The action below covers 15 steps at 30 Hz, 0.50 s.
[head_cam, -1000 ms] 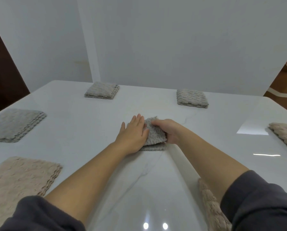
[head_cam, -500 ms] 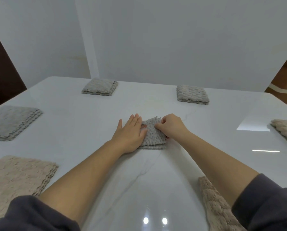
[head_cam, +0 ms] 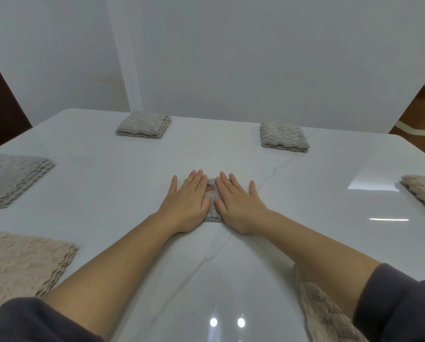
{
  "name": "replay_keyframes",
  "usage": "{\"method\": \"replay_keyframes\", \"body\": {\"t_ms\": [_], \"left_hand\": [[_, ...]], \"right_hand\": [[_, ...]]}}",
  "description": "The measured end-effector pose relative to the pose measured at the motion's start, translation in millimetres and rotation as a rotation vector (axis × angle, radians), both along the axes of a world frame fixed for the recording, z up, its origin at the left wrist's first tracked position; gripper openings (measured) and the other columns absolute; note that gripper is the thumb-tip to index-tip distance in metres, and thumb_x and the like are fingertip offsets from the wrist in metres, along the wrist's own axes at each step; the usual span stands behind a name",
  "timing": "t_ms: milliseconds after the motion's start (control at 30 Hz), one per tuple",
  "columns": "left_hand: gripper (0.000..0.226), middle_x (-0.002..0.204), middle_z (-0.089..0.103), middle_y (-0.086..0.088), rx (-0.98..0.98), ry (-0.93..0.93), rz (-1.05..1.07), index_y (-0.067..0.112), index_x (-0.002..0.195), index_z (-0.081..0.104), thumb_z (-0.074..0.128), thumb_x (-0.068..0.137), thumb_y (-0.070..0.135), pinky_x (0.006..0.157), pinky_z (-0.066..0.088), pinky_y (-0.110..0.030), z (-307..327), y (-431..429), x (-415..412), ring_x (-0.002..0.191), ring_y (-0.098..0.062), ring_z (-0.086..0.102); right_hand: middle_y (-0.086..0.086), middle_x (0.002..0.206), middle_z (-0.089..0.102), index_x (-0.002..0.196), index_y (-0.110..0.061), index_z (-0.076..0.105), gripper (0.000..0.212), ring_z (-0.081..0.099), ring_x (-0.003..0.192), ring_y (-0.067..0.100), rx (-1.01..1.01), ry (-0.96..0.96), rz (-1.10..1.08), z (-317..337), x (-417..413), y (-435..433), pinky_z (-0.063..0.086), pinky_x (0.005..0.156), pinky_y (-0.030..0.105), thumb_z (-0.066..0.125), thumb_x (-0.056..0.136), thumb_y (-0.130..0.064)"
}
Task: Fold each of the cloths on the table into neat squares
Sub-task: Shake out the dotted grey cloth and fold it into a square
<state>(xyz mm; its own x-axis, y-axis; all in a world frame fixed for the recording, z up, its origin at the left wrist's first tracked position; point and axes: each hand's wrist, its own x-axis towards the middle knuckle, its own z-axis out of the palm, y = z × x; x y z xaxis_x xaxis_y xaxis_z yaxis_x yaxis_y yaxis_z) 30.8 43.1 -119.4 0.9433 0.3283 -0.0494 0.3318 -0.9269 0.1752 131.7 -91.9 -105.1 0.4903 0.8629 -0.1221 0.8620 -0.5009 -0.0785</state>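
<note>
Tabletop [head_cam: 231,280]: glossy white, faintly veined, rounded corners. Item, centre: small grey nubby cloth [head_cam: 212,201], folded, pressed flat beneath left hand [head_cam: 188,201] and right hand [head_cam: 238,203], palms down, fingers extended, no grip closed on it. Far edge: two folded knobbly squares, grey [head_cam: 143,125] and beige-grey [head_cam: 283,137]; left side: flat scalloped cloths, grey [head_cam: 11,178] and beige [head_cam: 21,262].
</note>
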Motion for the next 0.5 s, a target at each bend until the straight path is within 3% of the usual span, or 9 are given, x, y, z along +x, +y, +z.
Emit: {"method": "replay_keyframes", "body": {"t_ms": [167, 200, 267, 333, 367, 433, 500], "left_hand": [[0.061, 0.163, -0.010, 0.002, -0.026, 0.026, -0.013, 0.015, 0.156, -0.003, 0.015, 0.104, 0.040, 0.120, -0.009, -0.045, 6, -2, -1, 0.149, -0.009, -0.012], [0.061, 0.164, -0.007, 0.000, -0.061, -0.012, 0.009, 0.014, 0.156, 0.001, 0.019, 0.104, 0.040, 0.121, -0.003, -0.044, 10, -2, -3, 0.150, -0.011, -0.007], [0.059, 0.160, 0.020, -0.007, -0.164, -0.251, 0.212, 0.011, 0.152, 0.022, 0.036, 0.100, 0.038, 0.115, 0.024, -0.041, 20, 5, -8, 0.146, -0.021, 0.023], [0.051, 0.135, 0.052, -0.010, -0.350, -0.418, 0.515, 0.010, 0.137, 0.039, 0.051, 0.093, 0.034, 0.093, 0.048, -0.040, 33, 19, -11, 0.116, -0.029, 0.057], [0.048, 0.120, 0.060, -0.011, -0.522, -0.378, 0.624, 0.007, 0.130, 0.043, 0.055, 0.091, 0.032, 0.079, 0.055, -0.039, 42, 25, -12, 0.096, -0.030, 0.066], [0.039, 0.097, 0.067, -0.014, -0.839, -0.175, 0.703, -0.002, 0.115, 0.049, 0.059, 0.091, 0.027, 0.057, 0.056, -0.032, 60, 31, -10, 0.067, -0.028, 0.069], [0.035, 0.087, 0.069, -0.014, -0.866, 0.005, 0.679, -0.003, 0.106, 0.053, 0.063, 0.090, 0.027, 0.055, 0.053, -0.029, 70, 31, -6, 0.061, -0.026, 0.066]], "right_hand": [[-0.001, 0.164, -0.012, 0.156, -0.016, -0.007, 0.062, -0.010, 0.150, 0.018, -0.025, 0.054, -0.010, 0, 2, 0, -0.004, 0.119, 0.055, 0.014, 0.104, -0.043], [-0.001, 0.164, -0.011, 0.156, -0.018, -0.006, 0.063, -0.008, 0.150, 0.019, -0.001, 0.111, -0.026, 3, 4, -1, -0.002, 0.119, 0.053, 0.019, 0.104, -0.044], [0.003, 0.164, -0.003, 0.156, -0.020, 0.002, 0.068, 0.004, 0.150, 0.021, 0.131, 0.231, -0.114, 15, 10, -3, 0.009, 0.120, 0.046, 0.036, 0.101, -0.041], [0.011, 0.159, 0.020, 0.155, -0.017, 0.014, 0.069, 0.031, 0.140, 0.026, 0.312, 0.351, -0.265, 27, 19, -4, 0.030, 0.111, 0.036, 0.048, 0.097, -0.032], [0.012, 0.149, 0.034, 0.153, -0.016, 0.020, 0.067, 0.046, 0.125, 0.026, 0.377, 0.419, -0.336, 32, 23, -4, 0.039, 0.101, 0.034, 0.052, 0.095, -0.028], [0.007, 0.122, 0.050, 0.149, -0.016, 0.028, 0.065, 0.057, 0.098, 0.023, 0.424, 0.556, -0.432, 36, 26, -2, 0.049, 0.086, 0.037, 0.057, 0.092, -0.026], [0.005, 0.104, 0.057, 0.145, -0.014, 0.031, 0.064, 0.063, 0.089, 0.026, 0.406, 0.605, -0.453, 34, 26, 2, 0.054, 0.081, 0.042, 0.059, 0.089, -0.024]]}}
